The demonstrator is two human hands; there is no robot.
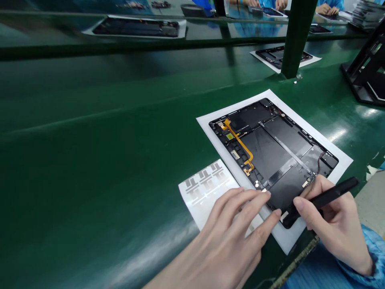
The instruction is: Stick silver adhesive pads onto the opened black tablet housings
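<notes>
A black tablet housing (264, 148) lies open on a white sheet (207, 120), its inside facing up. An orange flex cable (240, 142) runs along its left side, and a grey ribbon cable (285, 148) crosses the middle. My left hand (237, 228) rests with fingers spread over the housing's near edge and a sheet of grey stickers (201, 188). Between the thumb and fingers of my right hand (333, 220) is a black pen-like tool (333, 193). Its lower end points at the housing's near corner; the exact tip is hard to make out.
A green post (297, 40) rises from the green bench (105, 180). Another tablet housing (270, 56) lies behind it on white paper, and one more (138, 28) sits on the raised ledge. A black rack (367, 72) stands at the right. Co-workers' hands (327, 10) show across the bench.
</notes>
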